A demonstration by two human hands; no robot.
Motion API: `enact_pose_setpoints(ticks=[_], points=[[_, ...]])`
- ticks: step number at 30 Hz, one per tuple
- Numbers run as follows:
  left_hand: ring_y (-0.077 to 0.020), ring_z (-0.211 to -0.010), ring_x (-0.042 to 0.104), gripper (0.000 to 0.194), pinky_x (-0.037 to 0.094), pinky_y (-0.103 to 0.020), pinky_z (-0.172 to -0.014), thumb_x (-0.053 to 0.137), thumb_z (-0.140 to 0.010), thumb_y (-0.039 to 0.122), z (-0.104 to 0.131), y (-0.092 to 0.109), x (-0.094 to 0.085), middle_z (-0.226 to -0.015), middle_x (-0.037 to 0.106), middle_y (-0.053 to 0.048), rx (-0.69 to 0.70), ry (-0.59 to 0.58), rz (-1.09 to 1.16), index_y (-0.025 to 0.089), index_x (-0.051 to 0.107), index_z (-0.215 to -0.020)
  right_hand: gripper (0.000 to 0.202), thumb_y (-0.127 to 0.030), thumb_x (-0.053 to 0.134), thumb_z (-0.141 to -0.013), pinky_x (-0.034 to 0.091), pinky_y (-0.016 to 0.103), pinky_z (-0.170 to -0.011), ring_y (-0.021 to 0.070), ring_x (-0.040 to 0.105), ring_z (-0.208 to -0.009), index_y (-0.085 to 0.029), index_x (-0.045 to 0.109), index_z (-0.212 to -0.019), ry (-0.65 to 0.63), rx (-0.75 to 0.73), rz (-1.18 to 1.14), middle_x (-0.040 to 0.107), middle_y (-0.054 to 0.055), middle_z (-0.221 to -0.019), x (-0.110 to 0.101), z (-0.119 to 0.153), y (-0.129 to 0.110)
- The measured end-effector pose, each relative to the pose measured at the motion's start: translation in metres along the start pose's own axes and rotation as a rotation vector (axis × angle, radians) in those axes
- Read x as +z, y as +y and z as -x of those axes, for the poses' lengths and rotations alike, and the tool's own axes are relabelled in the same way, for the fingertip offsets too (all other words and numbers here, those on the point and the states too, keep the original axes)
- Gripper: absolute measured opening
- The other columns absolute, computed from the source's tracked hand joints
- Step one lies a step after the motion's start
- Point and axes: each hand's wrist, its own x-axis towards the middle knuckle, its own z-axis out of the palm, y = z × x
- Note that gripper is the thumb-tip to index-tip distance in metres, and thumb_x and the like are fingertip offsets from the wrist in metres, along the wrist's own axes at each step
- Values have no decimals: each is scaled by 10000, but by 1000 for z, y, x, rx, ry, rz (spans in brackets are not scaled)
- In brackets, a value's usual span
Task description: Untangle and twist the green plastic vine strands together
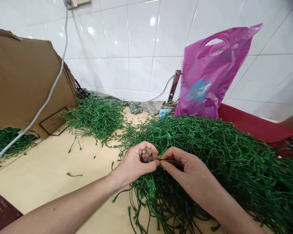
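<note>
Both hands meet near the middle of the view, above a large heap of thin green stems [224, 149]. My left hand [139, 159] pinches a green stem [165, 150] between thumb and fingers. Right beside it, my right hand [185, 165] is closed on the same stem or one touching it, fingertips against those of the left. More stems hang below the hands, over the edge of the heap. A smaller pile of green stems [97, 117] lies further back on the left.
A cardboard box [26, 74] stands at left, with a grey cable [53, 86] across it. Behind the heap are a purple plastic bag [205, 81], a small blue-and-white container [164, 112] and a red object [256, 125]. Loose stems lie on the pale tabletop [88, 165].
</note>
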Motion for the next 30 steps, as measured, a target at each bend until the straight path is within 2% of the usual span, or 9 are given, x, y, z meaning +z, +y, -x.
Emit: enact_pose_setpoints(ticks=[3, 6, 9, 11, 13, 17, 21, 25, 30], points=[[-82, -598, 369, 241, 261, -229, -556, 740, -744, 238, -1, -1, 0, -655, 460, 69, -12, -5, 1, 168, 550, -874, 202, -178, 444, -947, 446, 298, -649, 180, 604, -685, -226, 603, -830, 81, -154, 335, 673, 17, -783, 8, 4, 7], [-78, -584, 339, 235, 245, -229, -547, 740, -749, 233, -1, -3, 0, -632, 423, 84, -14, 0, 8, 172, 538, -853, 288, -34, 365, -914, 415, 345, -694, 217, 618, -725, -215, 589, -888, 185, -355, 666, 686, 59, -847, 20, 8, 17], [-71, -579, 325, 237, 241, -228, -546, 748, -741, 209, -2, -4, 0, -646, 422, 86, -24, 10, -17, 169, 543, -851, 340, 63, 352, -829, 375, 358, -680, 231, 596, -680, -205, 559, -860, 180, -456, 861, 653, 56, -786, 26, 9, 24], [-67, -575, 345, 265, 258, -222, -553, 773, -728, 210, -2, -5, -1, -651, 438, 86, -34, 12, -6, 168, 545, -856, 337, 70, 347, -827, 350, 357, -661, 227, 563, -639, -208, 537, -824, 154, -460, 901, 616, 40, -733, 25, 8, 25], [-72, -592, 427, 314, 303, -218, -577, 808, -723, 264, -3, -4, -3, -661, 495, 74, -50, -22, 61, 168, 545, -864, 317, 38, 346, -876, 347, 347, -656, 218, 549, -646, -213, 527, -811, 91, -421, 836, 597, 27, -722, 21, 5, 23], [-112, -706, 590, 411, 400, -238, -692, 855, -711, 403, -3, 2, -8, -740, 630, 13, -90, -137, 246, 153, 578, -883, 295, -124, 331, -1011, 392, 320, -692, 183, 534, -686, -226, 524, -813, -72, -284, 541, 600, 2, -738, 9, -1, 19], [-118, -721, 596, 391, 402, -241, -715, 870, -712, 401, 0, 7, -10, -748, 656, -2, -133, -182, 288, 150, 625, -884, 330, -278, 324, -1043, 453, 334, -753, 184, 531, -749, -237, 510, -773, -170, -169, 306, 609, 5, -772, -2, -2, 16], [-118, -726, 597, 396, 403, -238, -725, 887, -695, 385, 1, 11, -10, -752, 652, -3, -173, -211, 327, 144, 672, -925, 384, -453, 341, -1026, 487, 316, -736, 188, 530, -764, -245, 555, -785, -182, -80, 59, 583, 21, -782, -7, -2, 14], [-118, -700, 581, 358, 410, -247, -722, 871, -722, 366, 1, 13, -13, -740, 659, -15, -197, -286, 385, 145, 707, -950, 412, -553, 462, -982, 429, 274, -624, 147, 413, -626, -217, 599, -787, -313, 17, -269, 460, -17, -679, -11, -5, 11]])
